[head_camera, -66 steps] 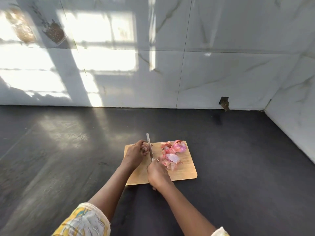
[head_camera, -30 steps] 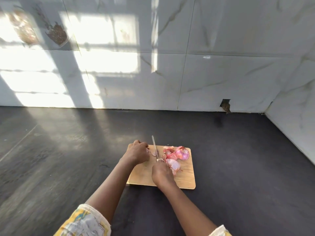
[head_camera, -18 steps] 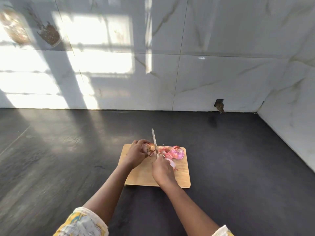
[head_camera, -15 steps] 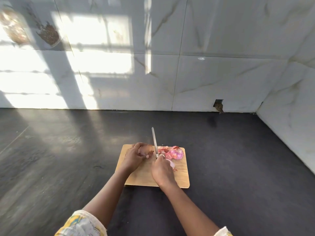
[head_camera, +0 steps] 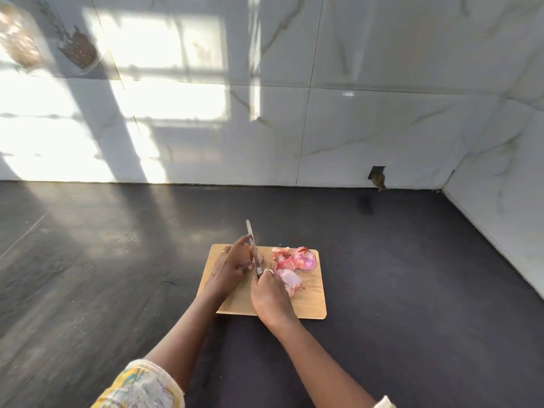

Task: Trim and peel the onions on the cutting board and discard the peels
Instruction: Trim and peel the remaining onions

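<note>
**Knife upright on the board, both hands at the blade**

Head view. Wooden cutting board [head_camera: 309, 301] lies flat on the dark bench [head_camera: 397, 275], near the middle, long side toward the person.

Right hand [head_camera: 269, 295]: fingers curled tight round the handle of a knife [head_camera: 250, 234], handle itself hidden in the fist. A ring [head_camera: 268, 271] shows on one finger at the top of the grip. The blade runs away from the person, tip past the far edge of the board.

Left hand [head_camera: 231, 267]: on the left part of the board, just beside the blade. Index finger straight, its tip against the left face of the blade. Other fingers curled inward toward the palm; what they close on, if anything, is hidden, so cannot tell.

Right of the blade, at the board's far right corner: one purple onion [head_camera: 305, 258], skin off and glossy. Touching it, toward the person, a loose heap of pink and pale peels [head_camera: 290, 279], reaching to the right hand's knuckles.

Yellow patterned sleeve [head_camera: 141, 387] on the left arm at the bottom edge. White marbled wall [head_camera: 368, 83] behind the bench, sunlit patches on its left.
</note>
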Motion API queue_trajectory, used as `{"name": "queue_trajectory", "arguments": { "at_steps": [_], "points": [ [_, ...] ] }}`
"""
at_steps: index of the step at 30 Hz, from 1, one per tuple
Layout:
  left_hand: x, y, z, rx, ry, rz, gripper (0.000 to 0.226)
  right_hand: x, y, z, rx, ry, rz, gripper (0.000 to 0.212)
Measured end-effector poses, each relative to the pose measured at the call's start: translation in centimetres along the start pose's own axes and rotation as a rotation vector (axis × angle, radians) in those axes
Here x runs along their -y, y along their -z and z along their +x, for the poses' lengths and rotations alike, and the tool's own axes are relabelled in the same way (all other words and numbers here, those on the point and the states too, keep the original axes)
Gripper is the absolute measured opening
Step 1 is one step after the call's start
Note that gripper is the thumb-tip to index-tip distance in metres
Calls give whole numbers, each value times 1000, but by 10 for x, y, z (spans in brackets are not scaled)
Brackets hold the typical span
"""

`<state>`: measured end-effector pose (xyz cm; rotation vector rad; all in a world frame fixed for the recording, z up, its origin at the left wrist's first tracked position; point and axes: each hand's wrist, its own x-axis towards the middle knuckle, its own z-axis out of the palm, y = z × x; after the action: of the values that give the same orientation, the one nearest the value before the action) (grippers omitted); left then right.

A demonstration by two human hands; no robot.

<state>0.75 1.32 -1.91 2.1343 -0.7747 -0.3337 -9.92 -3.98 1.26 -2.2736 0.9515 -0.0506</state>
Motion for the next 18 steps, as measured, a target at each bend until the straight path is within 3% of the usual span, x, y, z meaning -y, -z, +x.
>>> {"name": "queue_trajectory", "arguments": {
  "at_steps": [5,9,18],
  "points": [
    [5,-2,0,-33,33,22,50,0,-1,-2,26,6,-25,38],
    [7,-2,-1,-123,59,-7,52,0,-1,0,27,-4,0,37],
    [8,2,-2,-77,81,-9,56,5,-4,9,101,-28,-17,39]
  ]
}}
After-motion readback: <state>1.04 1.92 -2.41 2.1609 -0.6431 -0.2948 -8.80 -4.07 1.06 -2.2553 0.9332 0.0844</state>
